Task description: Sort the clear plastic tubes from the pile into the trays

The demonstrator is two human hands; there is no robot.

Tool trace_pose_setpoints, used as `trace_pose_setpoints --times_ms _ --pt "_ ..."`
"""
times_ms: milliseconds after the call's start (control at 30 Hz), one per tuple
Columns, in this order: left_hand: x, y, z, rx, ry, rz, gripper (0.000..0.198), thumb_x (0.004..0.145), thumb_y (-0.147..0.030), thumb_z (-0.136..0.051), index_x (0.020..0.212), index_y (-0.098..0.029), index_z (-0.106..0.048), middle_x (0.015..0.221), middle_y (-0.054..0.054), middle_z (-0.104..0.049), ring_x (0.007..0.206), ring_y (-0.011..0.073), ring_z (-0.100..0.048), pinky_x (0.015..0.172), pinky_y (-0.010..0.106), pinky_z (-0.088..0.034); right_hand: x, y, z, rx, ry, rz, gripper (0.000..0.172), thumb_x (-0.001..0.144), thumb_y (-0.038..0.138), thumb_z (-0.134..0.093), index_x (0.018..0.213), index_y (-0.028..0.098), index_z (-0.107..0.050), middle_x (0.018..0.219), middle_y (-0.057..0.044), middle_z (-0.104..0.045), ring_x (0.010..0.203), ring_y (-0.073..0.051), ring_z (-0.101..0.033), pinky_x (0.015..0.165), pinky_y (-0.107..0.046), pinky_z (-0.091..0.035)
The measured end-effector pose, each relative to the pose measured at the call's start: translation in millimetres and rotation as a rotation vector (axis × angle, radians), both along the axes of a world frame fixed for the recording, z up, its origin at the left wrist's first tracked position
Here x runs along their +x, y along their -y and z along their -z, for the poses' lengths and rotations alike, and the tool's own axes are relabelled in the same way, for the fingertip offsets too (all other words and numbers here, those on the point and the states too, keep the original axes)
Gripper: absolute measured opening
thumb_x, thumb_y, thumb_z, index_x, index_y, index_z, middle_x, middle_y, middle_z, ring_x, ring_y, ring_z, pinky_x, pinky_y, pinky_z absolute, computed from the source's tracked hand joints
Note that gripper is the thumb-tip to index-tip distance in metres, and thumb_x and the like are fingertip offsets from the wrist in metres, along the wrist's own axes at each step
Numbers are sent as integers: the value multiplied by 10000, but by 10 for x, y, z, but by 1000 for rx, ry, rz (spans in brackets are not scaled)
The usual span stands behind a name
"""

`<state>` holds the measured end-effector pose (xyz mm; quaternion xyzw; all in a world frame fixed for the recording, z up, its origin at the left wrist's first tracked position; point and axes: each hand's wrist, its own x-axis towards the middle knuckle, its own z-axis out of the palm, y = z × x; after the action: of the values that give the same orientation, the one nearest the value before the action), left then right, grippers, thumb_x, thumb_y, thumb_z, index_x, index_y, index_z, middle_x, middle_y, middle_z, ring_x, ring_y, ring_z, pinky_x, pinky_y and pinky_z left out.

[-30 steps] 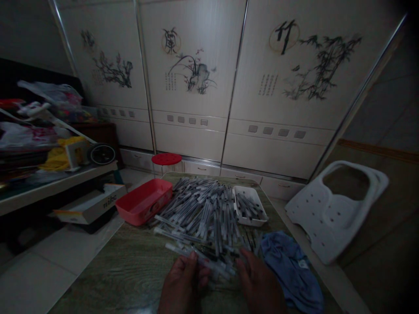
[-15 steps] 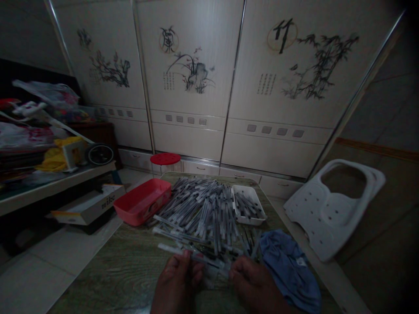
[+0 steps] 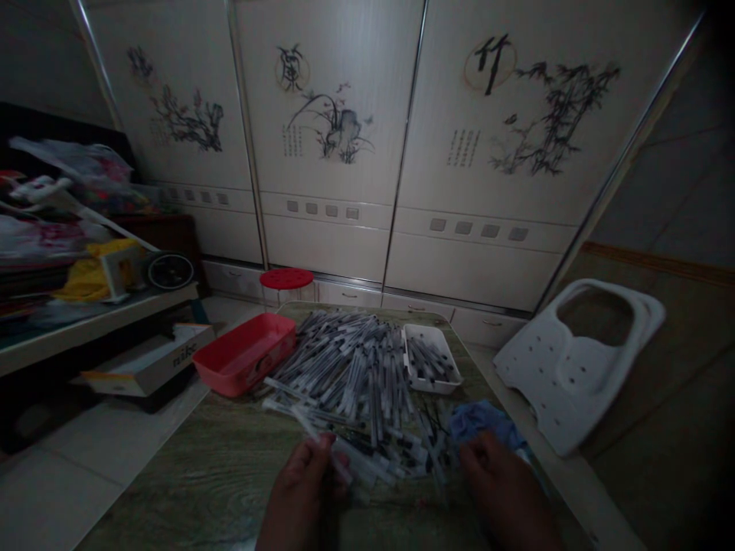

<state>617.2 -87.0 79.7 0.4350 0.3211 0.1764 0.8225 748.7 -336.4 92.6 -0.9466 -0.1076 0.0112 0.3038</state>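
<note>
Between the thumb and fingers of my left hand (image 3: pixel 304 478) is a pale, translucent pen (image 3: pixel 305 422), tilted with its far end up and to the left. My right hand (image 3: pixel 502 478) is closed in a fist at the right, in front of a blue cloth (image 3: pixel 482 419); whatever its fingers hold is hidden and smeared. A large heap of clear pens (image 3: pixel 350 367) with dark ends covers the middle of the table. Several loose pens and short clear pieces (image 3: pixel 410 451) lie between my hands.
A red plastic basket (image 3: pixel 246 356) stands left of the heap, and a white tray (image 3: pixel 451 386) with several pens stands right. Beyond the table are a red stool (image 3: pixel 285 278), a white plastic seat (image 3: pixel 579 360) and an open shoebox (image 3: pixel 149 363).
My right hand has moved away from my left, rightward to the blue cloth. The pen in my left hand has tilted more steeply. The view has shifted slightly.
</note>
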Motion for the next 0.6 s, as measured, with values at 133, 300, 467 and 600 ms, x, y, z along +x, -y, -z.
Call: trace_pose_setpoints --times_ms 133,300,467,600 --pt "-6 10 20 53 28 138 510 827 -585 -782 1147 -191 -733 695 4 -689 611 157 -633 579 237 -492 -37 -127 36 46 -53 -90 338 983 469 -464 760 256 -602 739 -33 -705 724 -249 -667 646 -341 -372" --pt "-32 87 -93 240 40 259 411 815 -526 -805 1074 -206 -796 886 77 -787 859 248 -714 839 317 -541 -74 -221 -18 225 -98 -112 347 976 488 -464 800 236 -625 781 -30 -698 795 -247 -656 690 -331 -419" --pt "-40 207 -180 573 95 335 251 828 -459 -799 943 -246 -865 954 112 -794 969 313 -689 913 344 -499 -278 -471 -121 540 -343 -178 430 979 619 -478 836 234 -608 688 32 -571 625 -172 -550 566 -274 -409" --pt "-74 253 -165 717 101 404 156 802 -399 -824 896 -287 -876 841 115 -743 847 298 -639 830 334 -481 -363 -610 -110 623 -364 -199 571 990 733 -389 801 232 -588 630 43 -526 570 -152 -490 565 -277 -403"
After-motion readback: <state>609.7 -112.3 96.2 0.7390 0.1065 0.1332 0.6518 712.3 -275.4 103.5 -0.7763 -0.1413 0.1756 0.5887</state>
